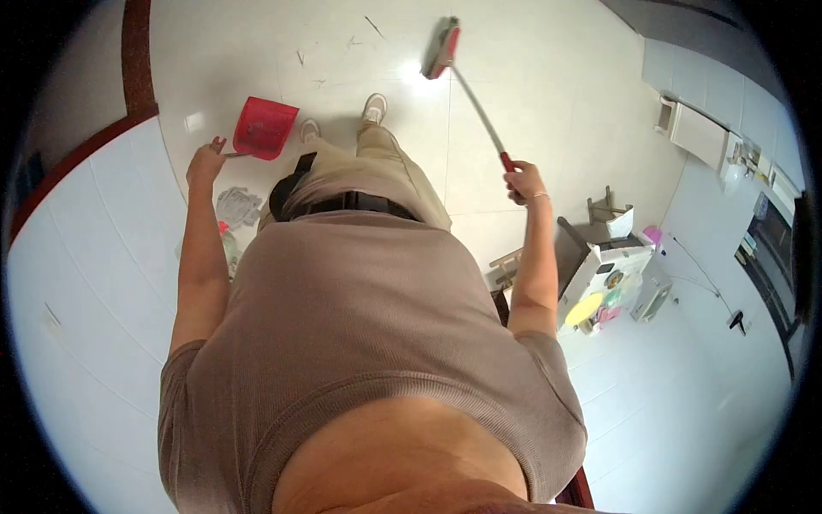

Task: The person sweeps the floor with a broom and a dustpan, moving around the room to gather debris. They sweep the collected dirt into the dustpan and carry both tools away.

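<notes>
A red dustpan [265,128] is held low over the pale tiled floor by my left hand [206,163], whose fingers are wrapped round its handle. On the other side, my right hand [525,182] grips the red end of a long grey broom handle. The broom [445,51] has a red and white head, which rests on the floor at the top of the view. Several thin dark bits of debris [374,26] lie on the floor between the dustpan and the broom head.
My shoes [374,108] stand between the two tools. Crumpled grey plastic [239,206] lies at my left side. On my right are a wooden stool [606,208] and a table [591,278] crowded with items. A white cabinet [698,133] is at the upper right.
</notes>
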{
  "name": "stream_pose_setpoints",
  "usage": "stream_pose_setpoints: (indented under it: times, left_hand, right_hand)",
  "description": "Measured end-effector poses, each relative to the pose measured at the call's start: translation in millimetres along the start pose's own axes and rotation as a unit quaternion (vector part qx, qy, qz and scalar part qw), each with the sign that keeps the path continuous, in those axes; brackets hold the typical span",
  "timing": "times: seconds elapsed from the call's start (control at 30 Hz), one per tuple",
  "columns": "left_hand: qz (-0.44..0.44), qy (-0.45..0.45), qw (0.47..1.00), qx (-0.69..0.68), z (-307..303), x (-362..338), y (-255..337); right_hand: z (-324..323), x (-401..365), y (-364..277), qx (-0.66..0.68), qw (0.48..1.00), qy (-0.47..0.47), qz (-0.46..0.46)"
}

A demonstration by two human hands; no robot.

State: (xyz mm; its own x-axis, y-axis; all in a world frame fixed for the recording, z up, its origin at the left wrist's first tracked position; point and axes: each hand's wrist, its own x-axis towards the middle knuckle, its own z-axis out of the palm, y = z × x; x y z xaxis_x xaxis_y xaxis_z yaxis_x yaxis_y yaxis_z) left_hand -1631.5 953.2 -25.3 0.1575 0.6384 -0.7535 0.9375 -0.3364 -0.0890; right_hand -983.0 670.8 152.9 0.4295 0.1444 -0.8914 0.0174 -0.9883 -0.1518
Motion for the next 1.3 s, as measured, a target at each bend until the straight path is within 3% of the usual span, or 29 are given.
stream_pose_setpoints:
  times: [0.07,0.13,0.2,0.23,0.3,0.43,0.5,0.6,0.7,0.8,0.93,1.03,1.1,1.13,1.2,1.27,1.3]
  left_hand:
    - [-0.007,-0.008,1.0,-0.017,-3,-9,5]
    - [-0.014,-0.018,0.999,-0.035,-14,-29,19]
    - [0.115,0.022,0.981,0.155,-27,-50,32]
    - [0.109,0.019,0.982,0.152,-18,-50,28]
    - [-0.044,0.064,0.993,-0.092,1,-50,21]
    - [-0.087,0.087,0.981,-0.15,-28,-80,56]
    - [-0.19,0.038,0.955,-0.225,-64,-103,85]
    - [-0.195,0.053,0.943,-0.264,-60,-106,85]
    - [-0.204,0.05,0.948,-0.24,-32,-90,65]
    - [-0.186,0.067,0.946,-0.257,-33,-90,57]
    - [-0.162,0.095,0.939,-0.287,-2,-69,16]
    - [-0.157,0.117,0.933,-0.301,-1,-61,2]
    - [-0.163,0.063,0.943,-0.282,-18,-65,5]
    - [-0.159,0.064,0.943,-0.284,-26,-68,5]
    - [-0.129,0.032,0.959,-0.252,-37,-74,5]
    - [-0.128,0.04,0.96,-0.246,-40,-77,3]
    - [-0.126,0.052,0.961,-0.239,-40,-78,2]
  right_hand:
    - [-23,41,15,-0.059,0.996,0.043,-0.041]
    - [-44,52,-10,-0.118,0.991,0.061,-0.025]
    - [-59,99,-16,-0.172,0.98,0.1,0.008]
    - [-63,113,-30,-0.239,0.961,0.141,0.006]
    - [-70,139,-61,-0.309,0.934,0.178,-0.001]
    - [-71,172,-120,-0.377,0.914,0.145,0.03]
    - [-57,186,-140,-0.412,0.901,0.133,0.031]
    - [-26,227,-138,-0.355,0.923,0.134,-0.069]
    - [36,167,-141,-0.465,0.864,0.128,-0.146]
    - [85,98,-143,-0.459,0.882,0.049,-0.092]
    - [139,40,-118,-0.491,0.862,0.019,-0.123]
    - [146,9,-96,-0.457,0.877,0.033,-0.146]
    - [132,4,-78,-0.403,0.909,0.01,-0.107]
    - [124,3,-67,-0.362,0.925,0.026,-0.112]
    - [106,10,-38,-0.361,0.905,0.119,-0.191]
    - [83,25,-23,-0.291,0.94,0.113,-0.14]
    - [70,34,-17,-0.304,0.93,0.143,-0.152]
